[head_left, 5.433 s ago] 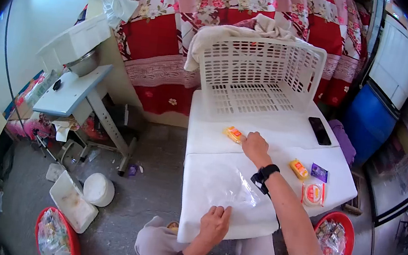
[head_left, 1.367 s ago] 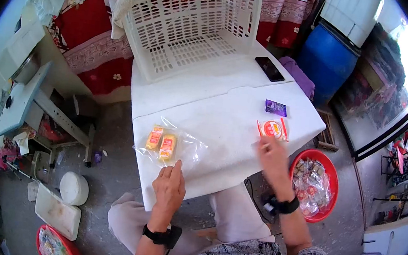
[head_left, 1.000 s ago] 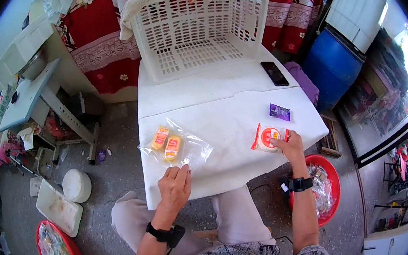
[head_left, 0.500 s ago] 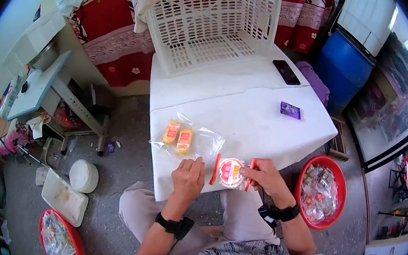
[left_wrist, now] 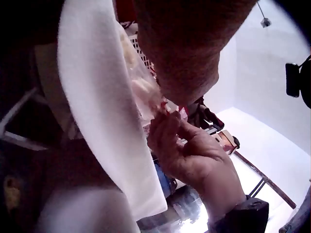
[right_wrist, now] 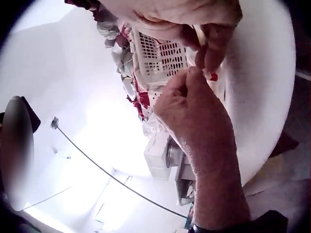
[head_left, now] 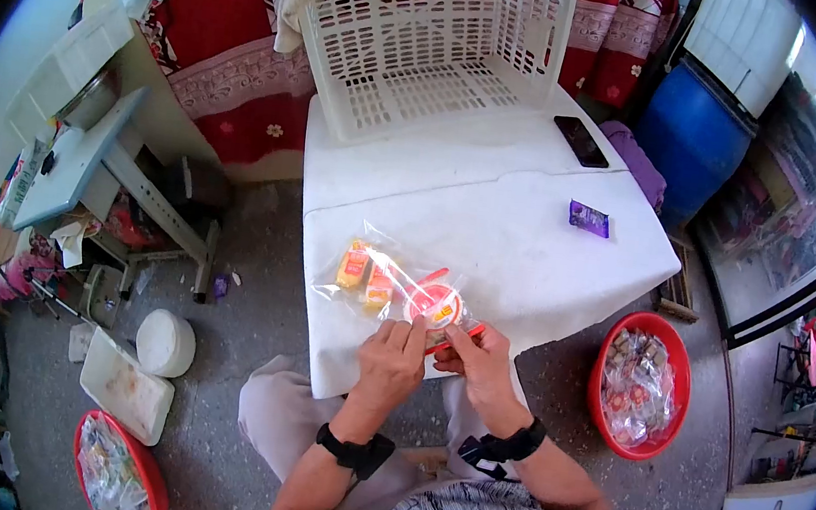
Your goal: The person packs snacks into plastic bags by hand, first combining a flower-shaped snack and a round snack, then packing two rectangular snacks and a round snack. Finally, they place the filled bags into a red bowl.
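A clear plastic bag (head_left: 406, 257) lies on the white-covered table with two yellow wrapped snack cakes (head_left: 354, 263) inside. My left hand (head_left: 391, 362) pinches the bag's near edge between thumb and fingers. My right hand (head_left: 486, 367) grips a round wrapped pastry (head_left: 436, 305) with red packet edges, which reaches in at the bag's mouth beside the cakes. Both hands are close together at the front of the table. In the left wrist view the fingertips of the right hand (left_wrist: 194, 150) meet at the packet; the left hand (right_wrist: 197, 114) appears curled in the right wrist view.
A purple packet (head_left: 589, 219) and a black phone (head_left: 581, 142) lie on the table's right side. A white slotted crate (head_left: 428, 76) stands on its side at the back. Red tubs (head_left: 684, 372) of packets stand on the floor to either side.
My right hand has taken the round pastry from the table's right side and brought it left to the bag's mouth. Both yellow cakes went into the bag earlier. My left hand stays at its edge.
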Demonstrator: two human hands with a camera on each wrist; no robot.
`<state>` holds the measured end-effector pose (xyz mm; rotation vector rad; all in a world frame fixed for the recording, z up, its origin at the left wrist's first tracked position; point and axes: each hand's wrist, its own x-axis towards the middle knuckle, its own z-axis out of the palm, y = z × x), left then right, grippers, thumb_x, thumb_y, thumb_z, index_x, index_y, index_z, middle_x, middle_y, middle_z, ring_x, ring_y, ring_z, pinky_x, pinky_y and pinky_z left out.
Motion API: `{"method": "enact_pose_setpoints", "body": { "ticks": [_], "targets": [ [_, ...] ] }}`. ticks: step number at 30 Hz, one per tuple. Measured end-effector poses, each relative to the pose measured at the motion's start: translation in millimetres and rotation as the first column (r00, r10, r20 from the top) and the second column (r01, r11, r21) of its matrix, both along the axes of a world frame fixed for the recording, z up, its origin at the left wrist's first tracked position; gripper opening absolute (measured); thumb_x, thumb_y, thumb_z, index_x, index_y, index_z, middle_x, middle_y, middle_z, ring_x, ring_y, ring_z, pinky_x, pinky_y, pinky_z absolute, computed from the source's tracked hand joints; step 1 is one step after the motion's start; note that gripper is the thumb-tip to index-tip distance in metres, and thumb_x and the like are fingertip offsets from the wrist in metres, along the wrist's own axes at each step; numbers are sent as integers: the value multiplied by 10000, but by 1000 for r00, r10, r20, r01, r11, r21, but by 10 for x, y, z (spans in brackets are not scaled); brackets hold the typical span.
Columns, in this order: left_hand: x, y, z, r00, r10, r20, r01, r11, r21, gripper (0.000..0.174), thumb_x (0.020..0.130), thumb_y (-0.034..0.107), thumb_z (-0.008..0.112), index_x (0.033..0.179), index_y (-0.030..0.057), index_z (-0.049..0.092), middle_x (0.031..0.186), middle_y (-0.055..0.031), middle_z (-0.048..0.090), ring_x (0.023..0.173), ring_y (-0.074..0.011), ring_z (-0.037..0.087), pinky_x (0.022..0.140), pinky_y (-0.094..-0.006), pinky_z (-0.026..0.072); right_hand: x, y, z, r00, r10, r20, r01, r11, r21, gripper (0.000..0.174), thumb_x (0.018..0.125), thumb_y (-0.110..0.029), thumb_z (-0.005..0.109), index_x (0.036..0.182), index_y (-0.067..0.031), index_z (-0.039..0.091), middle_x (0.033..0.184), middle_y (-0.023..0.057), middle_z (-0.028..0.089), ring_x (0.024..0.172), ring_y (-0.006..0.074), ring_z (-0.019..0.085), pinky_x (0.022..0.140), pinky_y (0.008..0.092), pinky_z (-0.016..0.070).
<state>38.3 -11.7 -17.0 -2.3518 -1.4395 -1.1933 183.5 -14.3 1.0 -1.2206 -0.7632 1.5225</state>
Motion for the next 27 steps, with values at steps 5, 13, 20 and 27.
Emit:
{"method": "enact_pose_setpoints", "body": {
  "ticks": [5, 13, 20, 27],
  "targets": [
    [-14, 3, 4, 995, -71, 63, 72, 997, -20, 242, 761, 20, 615, 997, -32, 622, 766, -110, 568, 673, -278, 582, 558, -370, 490, -278, 113, -237, 987, -159, 35, 157, 986, 63, 184, 882, -126, 644, 855, 32, 553, 777, 110, 654, 594, 147, 627, 536, 296, 543],
    [-72, -39, 22, 992, -25, 121, 32, 998, -61, 231, 768, 6, 623, 996, -26, 625, 764, -114, 569, 682, -292, 586, 569, -382, 492, 9, 63, -26, 980, 138, 146, -146, 988, 46, 259, 909, -229, 597, 801, 6, 616, 675, 46, 620, 500, 70, 519, 431, 216, 391],
    [-65, -60, -21, 996, -62, 61, 65, 997, -42, 257, 733, 18, 632, 987, -20, 622, 770, -99, 546, 676, -258, 572, 548, -357, 476, 68, 439, 23, 883, 402, 244, -403, 914, -49, 288, 896, -200, 564, 702, 6, 615, 593, 49, 587, 408, 67, 445, 359, 237, 318],
    [-141, -30, -8, 991, -54, 125, 63, 996, -64, 270, 742, 30, 640, 1007, -20, 621, 789, -105, 531, 707, -268, 553, 583, -381, 464, -208, 359, -163, 958, 130, 257, -172, 974, 150, 314, 952, -162, 467, 742, 24, 608, 589, 38, 575, 444, 80, 489, 389, 239, 365]
  ]
}}
